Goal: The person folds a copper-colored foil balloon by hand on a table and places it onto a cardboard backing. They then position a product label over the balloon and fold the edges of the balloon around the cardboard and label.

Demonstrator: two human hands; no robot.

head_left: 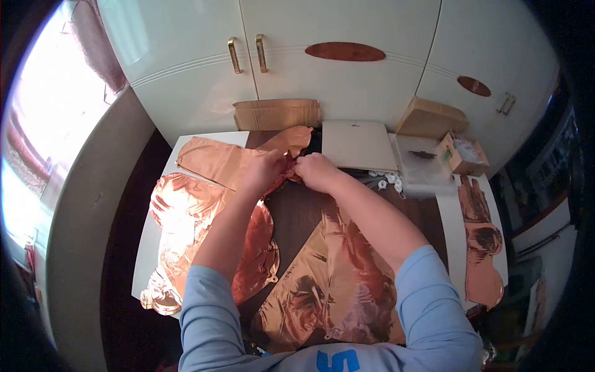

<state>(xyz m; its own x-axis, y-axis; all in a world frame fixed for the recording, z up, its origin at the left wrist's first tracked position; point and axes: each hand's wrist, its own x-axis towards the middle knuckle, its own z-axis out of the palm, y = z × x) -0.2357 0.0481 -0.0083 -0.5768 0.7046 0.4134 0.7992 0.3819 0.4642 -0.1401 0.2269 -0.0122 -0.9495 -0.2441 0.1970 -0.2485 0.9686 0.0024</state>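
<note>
Crumpled copper foil [289,175], shiny and reddish, is bunched between the left hand [266,172] and the right hand [317,172], pinched by both. A flat foil piece [212,159], copper-coloured and lightly creased, stretches out leftward from beside the left hand; whether it joins the bunched part is hidden.

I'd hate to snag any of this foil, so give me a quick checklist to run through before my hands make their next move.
1. Left hand on the crumpled foil: ok.
2. Right hand on the same foil: ok.
3. Exact grip: cannot tell; the hands mostly hide it.
4. Left forearm clear of the shiny foil: cannot tell; it crosses in front in this view.
5. Space between forearms and torso bare: not ok; a large foil piece lies there.
6. Cardboard box away from both hands: ok.
</note>
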